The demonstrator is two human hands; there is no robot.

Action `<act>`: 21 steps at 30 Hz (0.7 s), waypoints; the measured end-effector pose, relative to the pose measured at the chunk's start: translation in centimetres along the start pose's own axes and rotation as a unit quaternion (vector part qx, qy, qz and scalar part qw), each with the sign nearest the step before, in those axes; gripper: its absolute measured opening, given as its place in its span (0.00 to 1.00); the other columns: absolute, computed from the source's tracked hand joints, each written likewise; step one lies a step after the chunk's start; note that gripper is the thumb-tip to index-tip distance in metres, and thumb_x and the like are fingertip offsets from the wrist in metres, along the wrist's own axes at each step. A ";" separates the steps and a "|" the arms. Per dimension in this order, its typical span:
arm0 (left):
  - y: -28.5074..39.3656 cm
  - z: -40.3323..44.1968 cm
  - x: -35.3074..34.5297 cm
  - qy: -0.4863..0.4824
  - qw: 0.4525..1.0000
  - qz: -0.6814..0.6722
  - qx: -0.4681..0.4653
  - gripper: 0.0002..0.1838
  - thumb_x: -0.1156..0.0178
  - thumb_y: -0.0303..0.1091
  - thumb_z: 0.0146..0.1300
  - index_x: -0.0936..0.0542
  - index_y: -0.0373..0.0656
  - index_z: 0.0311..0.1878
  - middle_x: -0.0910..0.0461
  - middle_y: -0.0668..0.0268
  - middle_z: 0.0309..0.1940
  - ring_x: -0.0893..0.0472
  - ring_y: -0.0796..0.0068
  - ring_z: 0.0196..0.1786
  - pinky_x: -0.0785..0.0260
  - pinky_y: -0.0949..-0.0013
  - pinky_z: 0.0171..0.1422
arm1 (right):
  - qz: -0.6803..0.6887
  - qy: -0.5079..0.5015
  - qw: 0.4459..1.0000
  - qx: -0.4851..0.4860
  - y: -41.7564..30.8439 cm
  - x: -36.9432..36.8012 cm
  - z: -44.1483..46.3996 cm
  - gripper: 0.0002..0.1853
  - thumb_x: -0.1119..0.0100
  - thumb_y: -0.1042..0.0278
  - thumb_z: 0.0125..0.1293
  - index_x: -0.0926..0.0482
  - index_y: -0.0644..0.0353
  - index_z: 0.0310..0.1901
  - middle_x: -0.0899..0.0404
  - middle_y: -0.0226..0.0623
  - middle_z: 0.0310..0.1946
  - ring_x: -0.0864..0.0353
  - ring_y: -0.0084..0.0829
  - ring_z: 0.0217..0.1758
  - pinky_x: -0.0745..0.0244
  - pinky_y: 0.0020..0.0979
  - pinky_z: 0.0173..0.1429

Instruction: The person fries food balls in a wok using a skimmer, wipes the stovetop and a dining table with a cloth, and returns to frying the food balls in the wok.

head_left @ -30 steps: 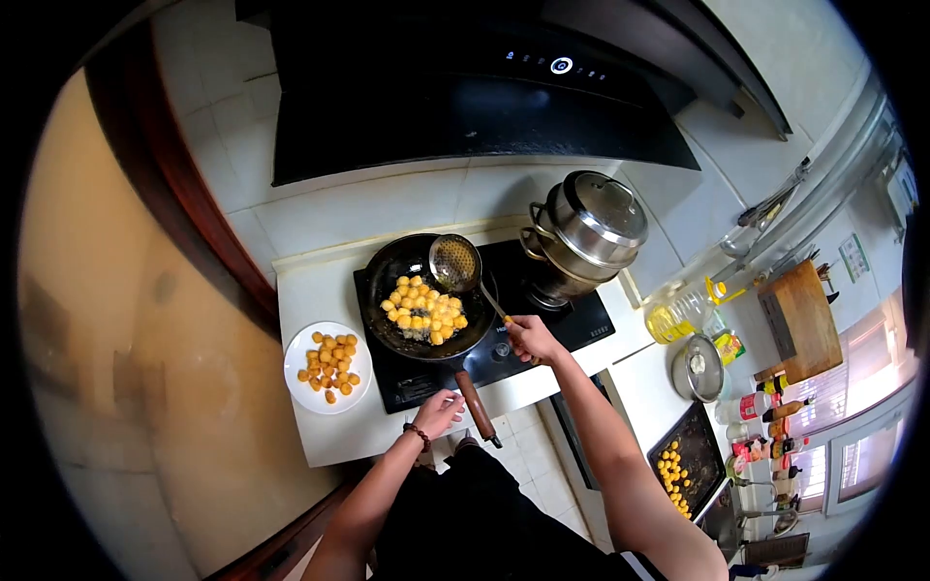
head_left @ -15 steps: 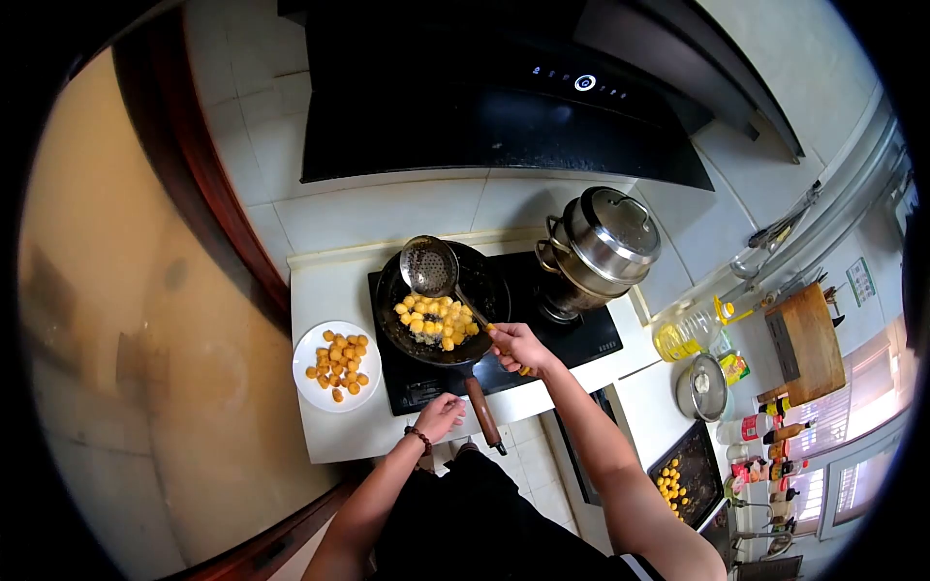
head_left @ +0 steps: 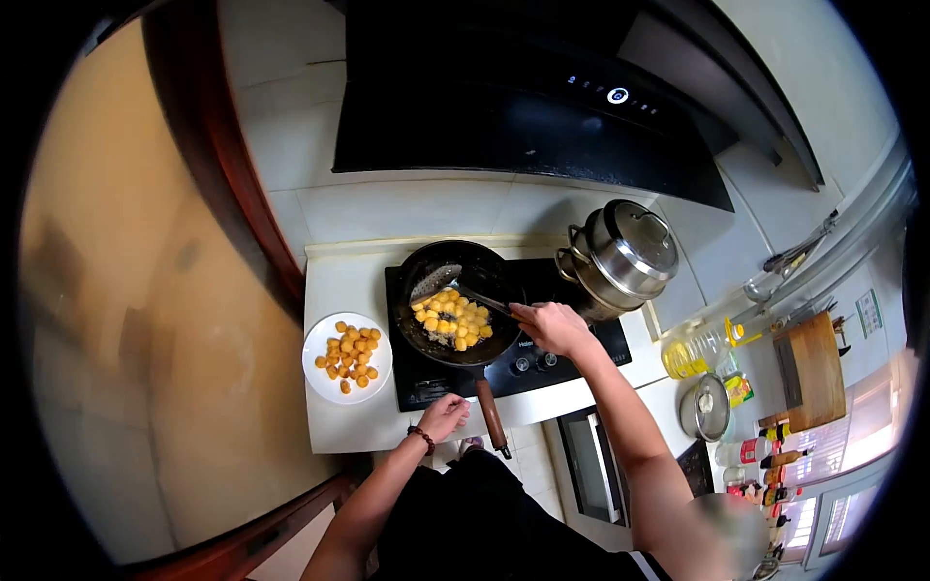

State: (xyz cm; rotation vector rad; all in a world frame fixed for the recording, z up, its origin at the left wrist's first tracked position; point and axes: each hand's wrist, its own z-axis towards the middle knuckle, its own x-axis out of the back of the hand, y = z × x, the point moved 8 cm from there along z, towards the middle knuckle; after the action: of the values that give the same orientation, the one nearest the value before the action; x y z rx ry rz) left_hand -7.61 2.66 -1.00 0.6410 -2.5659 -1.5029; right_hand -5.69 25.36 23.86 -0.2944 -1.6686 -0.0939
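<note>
My right hand (head_left: 554,327) is closed around the handle of a metal skimmer (head_left: 434,282). The skimmer's perforated bowl is tilted inside the dark wok (head_left: 419,336), against the far left of the pile. Golden fried balls (head_left: 455,320) lie bunched in bubbling oil in the wok. The wok's wooden handle (head_left: 489,414) points toward me, and neither hand is on it. To its left, my left hand (head_left: 446,416), with a beaded bracelet at the wrist, hovers by the counter edge. Its fingers are curled together. A white plate (head_left: 318,380) with browner fried balls (head_left: 351,356) stands left of the wok.
A stacked steamer pot (head_left: 630,254) occupies the stove's right side. Beyond it are an oil bottle (head_left: 690,354), a metal bowl (head_left: 705,407), a cutting board (head_left: 816,368) and several condiment bottles. The black range hood (head_left: 523,116) overhangs the stove's back.
The skimmer has come down from above the wok's far rim into the wok, and its bowl has tilted. My right hand moved with it. The left hand stays beside the wok handle.
</note>
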 end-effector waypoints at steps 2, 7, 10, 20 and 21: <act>0.1 0.2 -0.1 0.010 1.000 -0.010 -0.004 0.17 0.42 0.49 0.76 0.23 0.46 0.55 0.15 0.67 0.47 0.16 0.77 0.43 0.24 0.70 0.43 | -0.042 -0.025 0.999 0.010 0.2 0.7 1.3 0.25 0.43 0.59 0.71 0.27 0.49 0.69 0.13 0.42 0.42 0.13 0.49 0.43 0.18 0.48 0.45; 0.1 0.6 -0.8 0.036 0.999 -0.026 -0.014 0.19 0.41 0.51 0.74 0.23 0.45 0.53 0.14 0.67 0.44 0.15 0.76 0.42 0.25 0.69 0.43 | -0.093 -0.050 0.991 0.086 0.7 0.7 3.4 0.25 0.44 0.57 0.72 0.26 0.48 0.69 0.14 0.41 0.41 0.13 0.46 0.43 0.18 0.47 0.45; 0.6 0.7 -1.6 0.051 0.998 -0.029 -0.022 0.19 0.41 0.50 0.74 0.23 0.44 0.53 0.14 0.66 0.43 0.15 0.75 0.42 0.25 0.69 0.42 | -0.095 -0.059 0.990 0.089 2.0 0.8 3.4 0.24 0.44 0.58 0.71 0.26 0.48 0.68 0.14 0.40 0.41 0.13 0.46 0.43 0.18 0.47 0.45; 0.4 1.6 -2.1 0.108 0.993 -0.050 -0.011 0.19 0.40 0.50 0.74 0.25 0.43 0.51 0.15 0.65 0.45 0.14 0.74 0.41 0.25 0.69 0.39 | 0.007 -0.027 0.999 0.027 9.6 0.7 0.3 0.23 0.39 0.67 0.67 0.22 0.56 0.64 0.14 0.52 0.41 0.15 0.54 0.46 0.19 0.48 0.53; 0.6 1.6 -2.2 0.107 0.993 -0.054 -0.016 0.18 0.39 0.50 0.74 0.25 0.43 0.51 0.15 0.65 0.45 0.14 0.74 0.41 0.25 0.69 0.39 | 0.073 0.005 0.997 0.020 9.6 1.0 -0.2 0.22 0.39 0.68 0.67 0.21 0.59 0.63 0.15 0.54 0.43 0.16 0.55 0.47 0.20 0.48 0.54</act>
State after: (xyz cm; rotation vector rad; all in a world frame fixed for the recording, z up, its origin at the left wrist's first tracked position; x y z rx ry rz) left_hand -6.27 5.10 -1.05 0.8962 -2.3773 -1.4167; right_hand -3.24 34.74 23.80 -0.3836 -1.6318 0.0481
